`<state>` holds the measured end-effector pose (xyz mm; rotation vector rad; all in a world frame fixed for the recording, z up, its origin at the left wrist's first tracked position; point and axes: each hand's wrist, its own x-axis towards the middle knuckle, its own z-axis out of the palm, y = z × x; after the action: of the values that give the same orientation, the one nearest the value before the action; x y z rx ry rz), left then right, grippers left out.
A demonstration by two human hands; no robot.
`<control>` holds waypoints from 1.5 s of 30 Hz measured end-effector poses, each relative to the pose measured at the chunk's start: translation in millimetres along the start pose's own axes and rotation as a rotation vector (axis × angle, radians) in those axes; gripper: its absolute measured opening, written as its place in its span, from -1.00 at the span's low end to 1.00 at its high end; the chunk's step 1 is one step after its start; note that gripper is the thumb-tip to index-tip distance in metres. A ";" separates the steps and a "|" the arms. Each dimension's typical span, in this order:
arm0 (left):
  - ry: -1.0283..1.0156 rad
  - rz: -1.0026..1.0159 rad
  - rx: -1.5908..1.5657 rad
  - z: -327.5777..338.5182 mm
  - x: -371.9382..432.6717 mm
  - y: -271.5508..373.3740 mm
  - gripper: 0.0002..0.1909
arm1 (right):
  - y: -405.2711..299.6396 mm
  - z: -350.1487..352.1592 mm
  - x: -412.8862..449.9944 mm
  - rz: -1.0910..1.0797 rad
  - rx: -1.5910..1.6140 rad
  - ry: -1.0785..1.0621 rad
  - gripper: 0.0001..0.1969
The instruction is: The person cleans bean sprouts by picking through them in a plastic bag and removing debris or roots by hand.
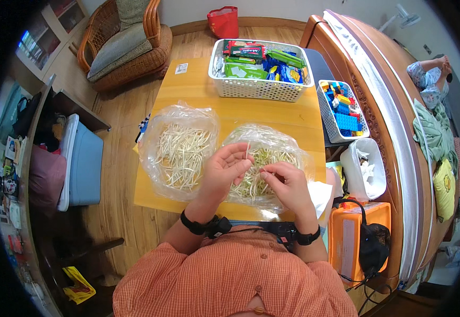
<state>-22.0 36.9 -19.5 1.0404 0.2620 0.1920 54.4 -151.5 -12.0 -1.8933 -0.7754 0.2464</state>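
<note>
My left hand (226, 168) is raised between two clear plastic bags, a pale bean sprout stem (247, 150) pinched at its fingertips. Close on its right, my right hand (287, 184) has thumb and forefinger together over the right bag; whether a small sprout piece lies between them is hard to tell. The left plastic bag (149, 166) lies spread on the wooden table, with a heap of whitish bean sprouts (182, 154) in it. In the right plastic bag (267, 131) lie bean sprouts (253, 186) with greenish parts, partly hidden by both hands.
A white perforated basket (261, 88) of packaged snacks stands at the wooden table's (166, 93) far edge. Right of the table are a basket of toy bricks (344, 115), a white bin (376, 174) and an orange box (340, 233). A person's legs (431, 75) rest on the bed at far right.
</note>
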 end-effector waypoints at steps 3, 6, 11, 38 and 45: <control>-0.003 0.005 -0.006 -1.6 2.3 0.0 -0.63 | 3.8 -1.9 0.8 0.113 0.115 0.007 -0.86; -0.037 -0.044 0.031 -2.4 6.8 -3.3 -0.70 | 12.9 -3.2 1.7 0.196 0.352 -0.011 -0.84; -0.192 -0.135 0.059 1.6 12.3 -10.6 -0.78 | 22.6 -8.3 3.8 0.295 0.577 -0.209 -0.77; -0.045 0.046 0.022 19.4 8.9 -11.6 -0.87 | 27.2 -2.7 -10.8 0.128 0.479 -0.024 -0.85; -0.032 0.006 0.005 17.9 1.4 -12.5 -0.86 | 32.1 -1.3 -8.1 0.076 0.504 0.156 -0.86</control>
<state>-14.8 16.4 -22.0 1.0488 0.2306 0.1795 61.7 -165.9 -40.9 -1.4444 -0.4791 0.3053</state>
